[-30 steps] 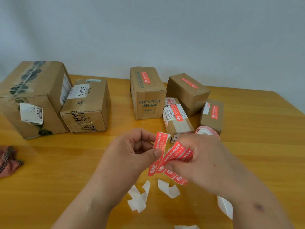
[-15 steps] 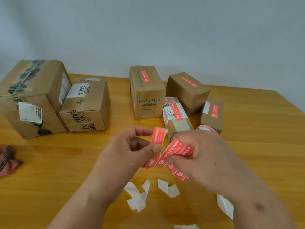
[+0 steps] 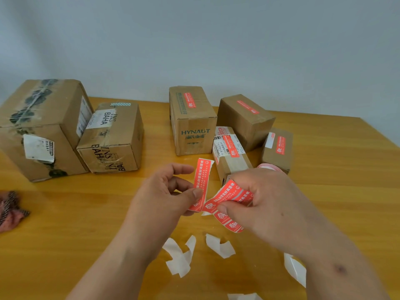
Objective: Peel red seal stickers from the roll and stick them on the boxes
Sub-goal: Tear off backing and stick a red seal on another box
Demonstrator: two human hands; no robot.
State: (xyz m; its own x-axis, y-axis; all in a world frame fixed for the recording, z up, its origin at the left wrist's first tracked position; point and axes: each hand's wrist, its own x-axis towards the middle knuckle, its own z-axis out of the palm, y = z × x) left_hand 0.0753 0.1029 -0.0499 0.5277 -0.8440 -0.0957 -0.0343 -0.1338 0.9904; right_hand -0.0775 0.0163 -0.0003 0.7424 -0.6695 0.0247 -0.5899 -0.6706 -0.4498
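My left hand (image 3: 166, 195) pinches one red seal sticker (image 3: 201, 182) between thumb and finger, standing upright on its white backing. My right hand (image 3: 268, 204) grips a strip of red stickers (image 3: 227, 198) that bends down under its thumb. The pink sticker roll (image 3: 268, 166) peeks out behind my right hand. Several cardboard boxes stand beyond: the HYNAUT box (image 3: 192, 131), a tilted box (image 3: 244, 118), a slim box (image 3: 229, 154) and a small box (image 3: 278, 148) each carry a red seal. Two bigger boxes on the left, one large (image 3: 41, 126) and the BAHA box (image 3: 112, 137), show none.
The wooden table (image 3: 65, 234) holds several white backing scraps (image 3: 179, 256) in front of me and one (image 3: 295, 269) under my right forearm. A reddish patterned cloth (image 3: 10, 211) lies at the left edge. A grey wall stands behind the boxes.
My left hand has pulled its single sticker up and slightly left, away from the strip in my right hand. Both hands rose a little.
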